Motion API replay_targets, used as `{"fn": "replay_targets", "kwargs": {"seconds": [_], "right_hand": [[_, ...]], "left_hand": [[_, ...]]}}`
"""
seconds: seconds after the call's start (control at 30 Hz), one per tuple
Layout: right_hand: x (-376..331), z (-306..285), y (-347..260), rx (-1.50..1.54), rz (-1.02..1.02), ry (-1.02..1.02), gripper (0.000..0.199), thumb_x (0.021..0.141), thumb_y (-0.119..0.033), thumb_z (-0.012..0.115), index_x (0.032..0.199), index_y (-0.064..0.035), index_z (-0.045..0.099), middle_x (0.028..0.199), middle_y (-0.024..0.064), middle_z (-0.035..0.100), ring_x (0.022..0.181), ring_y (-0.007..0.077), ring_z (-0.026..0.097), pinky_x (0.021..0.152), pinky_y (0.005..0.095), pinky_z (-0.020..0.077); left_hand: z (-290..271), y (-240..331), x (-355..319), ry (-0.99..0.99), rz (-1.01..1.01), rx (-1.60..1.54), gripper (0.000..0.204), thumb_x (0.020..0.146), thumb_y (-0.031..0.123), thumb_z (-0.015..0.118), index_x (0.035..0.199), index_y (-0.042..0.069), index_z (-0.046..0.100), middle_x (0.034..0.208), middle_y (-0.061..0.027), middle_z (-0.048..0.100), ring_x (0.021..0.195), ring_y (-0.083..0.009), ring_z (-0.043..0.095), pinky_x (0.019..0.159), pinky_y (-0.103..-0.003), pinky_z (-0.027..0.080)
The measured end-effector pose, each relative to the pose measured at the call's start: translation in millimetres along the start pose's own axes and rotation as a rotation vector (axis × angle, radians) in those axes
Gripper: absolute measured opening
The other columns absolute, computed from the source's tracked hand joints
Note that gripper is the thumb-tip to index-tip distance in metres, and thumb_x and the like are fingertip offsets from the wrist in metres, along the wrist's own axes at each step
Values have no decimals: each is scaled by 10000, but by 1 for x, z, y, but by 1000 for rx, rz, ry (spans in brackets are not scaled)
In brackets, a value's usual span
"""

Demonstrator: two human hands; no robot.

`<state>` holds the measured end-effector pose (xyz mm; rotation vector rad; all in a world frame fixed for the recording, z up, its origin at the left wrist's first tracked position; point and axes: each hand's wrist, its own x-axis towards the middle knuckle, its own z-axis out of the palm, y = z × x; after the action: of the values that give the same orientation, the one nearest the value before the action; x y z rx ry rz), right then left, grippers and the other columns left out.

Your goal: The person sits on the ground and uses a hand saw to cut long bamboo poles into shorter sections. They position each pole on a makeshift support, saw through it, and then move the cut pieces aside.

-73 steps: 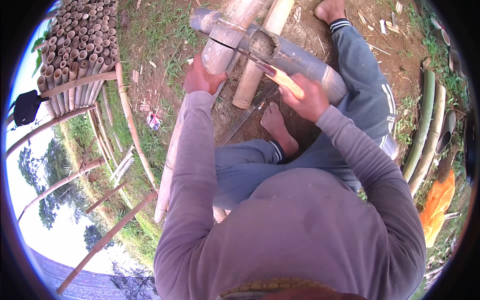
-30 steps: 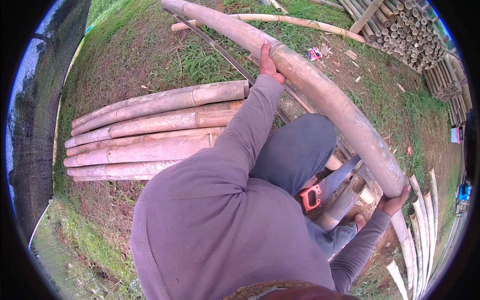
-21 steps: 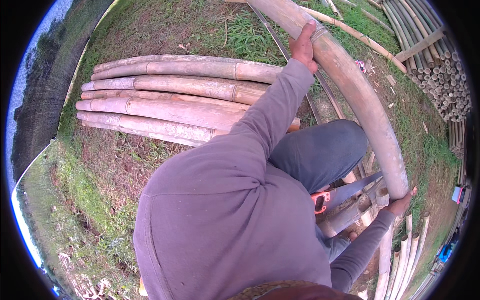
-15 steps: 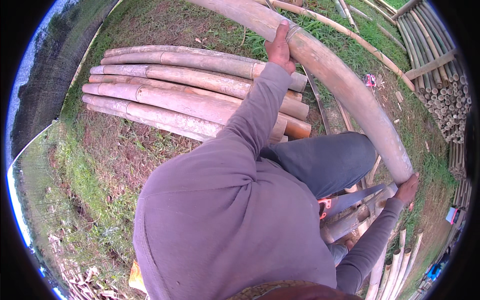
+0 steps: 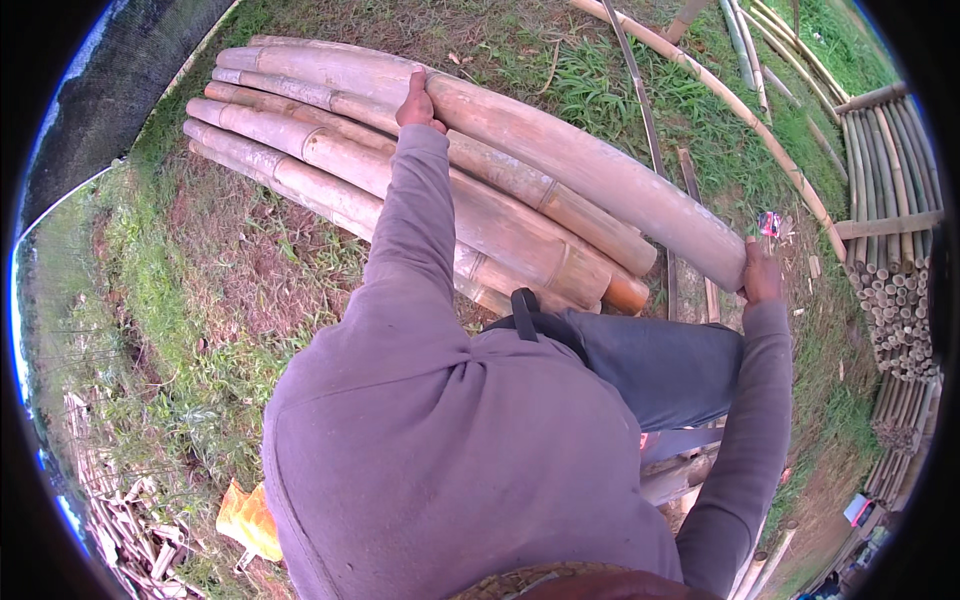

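Note:
Both my hands hold a thick, pale bamboo pole (image 5: 570,150) that slants across the front of my body. My left hand (image 5: 419,108) grips its near side toward the left, thumb lying on top and the other fingers hidden beneath. Around the cut right end my right hand (image 5: 761,273) is closed. The pole's left part lies over or just above a stack of bamboo poles (image 5: 500,215); whether it touches them I cannot tell. Its right end reaches past the stack. Partly hidden by my right arm and leg, a saw blade (image 5: 680,441) shows below.
A long thin bamboo pole (image 5: 735,108) and a dark metal bar (image 5: 640,95) lie beyond the held pole. At the right stands a rack of poles (image 5: 893,150) with cut ends stacked below. An orange bag (image 5: 250,518) and bamboo scraps (image 5: 135,535) are at the lower left.
The held bamboo pole has swung left and come down to the stack. My left hand moved left and my right hand moved up and left, both still gripping it.

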<state>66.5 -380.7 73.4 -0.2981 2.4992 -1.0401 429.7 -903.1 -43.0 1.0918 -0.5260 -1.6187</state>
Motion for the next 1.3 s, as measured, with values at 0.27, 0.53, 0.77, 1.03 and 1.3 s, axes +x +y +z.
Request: {"fn": "replay_targets", "kwargs": {"seconds": [0.27, 0.53, 0.77, 1.03, 1.3], "right_hand": [[-14, 109, 4, 172, 242, -200, 546, 1028, -413, 670, 1328, 43, 659, 1100, 140, 720, 978, 267, 698, 855, 456, 553], [-70, 28, 7, -280, -404, 310, 563, 999, -409, 722, 1354, 27, 681, 1304, 244, 722, 1243, 359, 687, 1093, 436, 507], [-206, -143, 143, -40, -180, 712, 464, 1042, -326, 705, 1345, 25, 699, 1301, 170, 738, 1217, 237, 692, 1064, 370, 524], [-356, -27, 341, -103, 521, 685, 443, 962, -389, 728, 1168, 0, 771, 1148, 224, 784, 1121, 380, 742, 981, 434, 559], [-392, 95, 375, 203, 675, 706, 304, 963, -311, 732, 1103, -46, 785, 1037, 226, 786, 992, 388, 769, 891, 470, 593]], "left_hand": [[46, -18, -92, -655, 968, 1641, 1180, 733, 773, 824, 1630, 131, 406, 1600, -185, 500, 1543, -361, 392, 1255, -568, 303], [96, -58, -86, -1354, 759, 2266, 1163, 601, 750, 902, 1552, 224, 490, 1476, -119, 650, 1354, -339, 627, 1206, -599, 360], [93, -41, -21, -1353, 692, 2440, 1239, 613, 773, 894, 1612, 209, 425, 1445, -136, 676, 1328, -377, 648, 1167, -602, 397], [146, -58, -48, -1539, 609, 2357, 1168, 726, 669, 899, 1646, 129, 424, 1516, -200, 625, 1441, -410, 560, 1220, -482, 428], [291, -203, -445, -2363, 663, 1210, 764, 880, 339, 885, 1495, 15, 568, 1446, -213, 664, 1326, -328, 651, 1142, -453, 507]]}}
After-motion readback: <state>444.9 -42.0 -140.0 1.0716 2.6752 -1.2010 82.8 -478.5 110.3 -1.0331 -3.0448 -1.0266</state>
